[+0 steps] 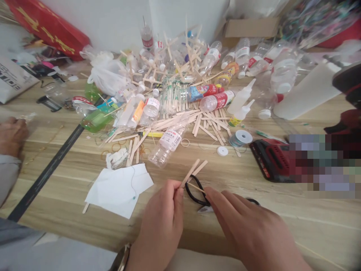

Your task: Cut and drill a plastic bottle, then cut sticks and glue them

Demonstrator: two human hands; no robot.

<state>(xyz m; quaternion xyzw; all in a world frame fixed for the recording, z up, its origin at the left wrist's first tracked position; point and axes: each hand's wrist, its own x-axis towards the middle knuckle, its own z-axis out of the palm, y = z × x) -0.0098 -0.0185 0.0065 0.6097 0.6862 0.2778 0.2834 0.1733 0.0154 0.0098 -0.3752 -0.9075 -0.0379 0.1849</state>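
Observation:
My left hand (162, 216) is closed, pinching a wooden craft stick (189, 173) upright at a slant between thumb and fingers. A second craft stick (200, 167) shows just behind it; whether it is held too I cannot tell. From the sticks a thin tan rubber band (196, 187) stretches to my right hand (248, 226), whose fingertips are closed on its end. Beneath both hands lie scissors with black handles (189, 195), partly hidden by the right hand. Left of my left hand, white paper (117, 190) rests on the table with a thin thread across it.
Plastic bottles (166, 145) and scattered craft sticks (176, 122) crowd the table's back. Nearer stand glue bottles (239, 99), a wire spool (240, 138) and a red-black power tool battery (270, 160). Another person's hand (12, 135) is at the left edge.

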